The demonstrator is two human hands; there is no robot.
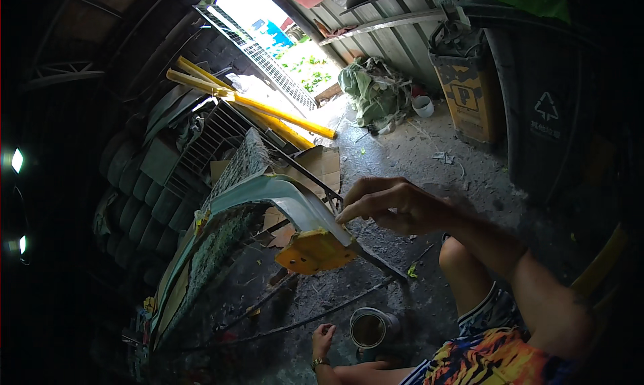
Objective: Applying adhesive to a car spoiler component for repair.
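Observation:
A long curved panel, shaped like a car bumper (282, 189), rests on a thin dark metal stand (381, 261). Its face is pale grey-blue, and one end carries a yellow piece (315, 252). My right hand (402, 205) reaches to the panel's near end, fingers bent together with their tips at its edge; whether something small is pinched there is hidden in shadow. Low down, my left hand (323, 341) hangs loosely curled with the fingers partly apart, holding nothing visible. Beside it on the floor stands a round bucket (370, 328) with a dark inside.
Yellow poles (268, 110) lie across a rack near the bright doorway (295, 56). Flattened cardboard (315, 170) is under the stand. A heap of greenish cloth (370, 89), a yellow-and-black bin (469, 96) and a dark wheeled bin (537, 116) line the wall. Stacked dark rounded objects (144, 190) fill the left.

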